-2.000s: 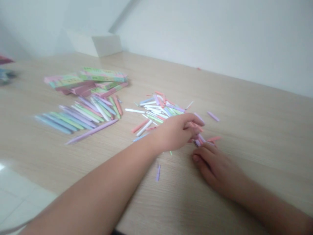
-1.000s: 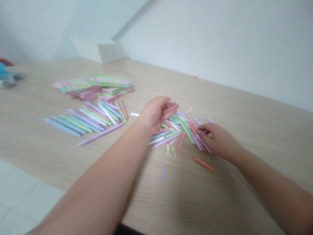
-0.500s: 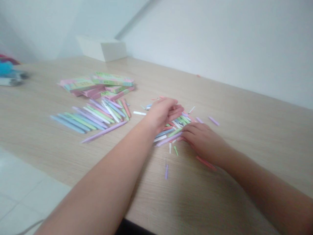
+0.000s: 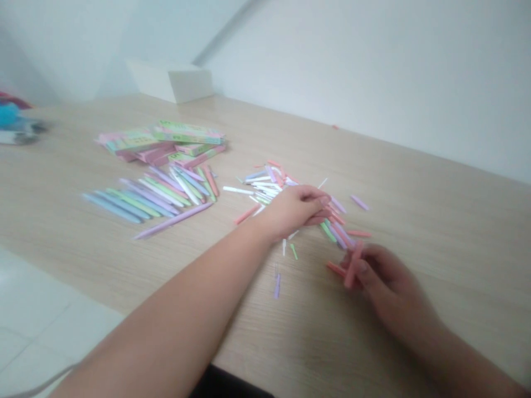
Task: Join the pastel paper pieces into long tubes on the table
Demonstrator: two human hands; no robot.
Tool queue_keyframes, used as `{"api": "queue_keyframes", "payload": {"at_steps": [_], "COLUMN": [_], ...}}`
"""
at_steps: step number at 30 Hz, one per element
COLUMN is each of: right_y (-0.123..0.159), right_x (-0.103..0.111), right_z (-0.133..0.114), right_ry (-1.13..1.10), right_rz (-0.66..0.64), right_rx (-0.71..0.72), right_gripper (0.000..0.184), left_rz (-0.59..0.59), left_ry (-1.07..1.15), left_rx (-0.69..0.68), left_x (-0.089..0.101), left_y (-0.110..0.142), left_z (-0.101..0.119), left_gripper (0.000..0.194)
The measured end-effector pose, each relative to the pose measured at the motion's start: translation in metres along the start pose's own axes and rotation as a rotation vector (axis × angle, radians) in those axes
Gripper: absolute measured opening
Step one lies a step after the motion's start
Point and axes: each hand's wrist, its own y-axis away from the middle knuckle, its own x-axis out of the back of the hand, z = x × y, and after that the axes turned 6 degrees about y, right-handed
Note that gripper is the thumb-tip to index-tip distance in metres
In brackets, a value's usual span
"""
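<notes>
Your right hand [image 4: 384,282] has a coral pen part [image 4: 353,267] pinched between thumb and fingers, right of centre in the lower half. A second coral piece [image 4: 334,268] lies just beside it. Your left hand [image 4: 296,209] lies over the heap of pen parts [image 4: 265,188] mid-frame, fingers curled; you cannot tell whether they grip anything. The step in hand looks like handling one loose part beside that heap. The next move probably calls for a light pinch and a wrist clear of the lavender piece [image 4: 277,286] at lower centre.
</notes>
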Motion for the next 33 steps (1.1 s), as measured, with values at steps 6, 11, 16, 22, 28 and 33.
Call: {"api": "queue_keyframes", "payload": {"at_steps": [6,11,16,22,28,33], "right_y": [-0.017,-0.022,-0.024,-0.024,-0.024,-0.021], "right_x": [0.001,0.005,0.002,0.003,0.002,0.001], "right_z": [0.011,0.023,0.022,0.02,0.021,0.022], "right_ry": [-0.195,-0.296,-0.318,-0.328,-0.384,-0.421], "right_rz": [0.104,0.305,0.279,0.316,0.292,0.233], "right_rx": [-0.162,-0.1,-0.113,-0.11,-0.125,-0.161], "right_gripper": [0.036,0.021,0.015,0.013,0.014,0.019], "left_rz": [-0.157,-0.295,-0.346,-0.316,-0.324,-0.295], "left_ry": [-0.346,-0.629,-0.732,-0.818,-0.832,-0.79], "left_rx": [0.017,-0.007,-0.063,-0.095,-0.066,-0.024], "left_x": [0.0,-0.001,0.001,0.001,0.002,0.001], "left_y": [0.005,0.009,0.009,0.01,0.01,0.008], "left_z": [-0.004,-0.007,-0.013,-0.011,-0.01,-0.013], "left_gripper": [0.014,0.024,0.023,0.018,0.02,0.026]}}
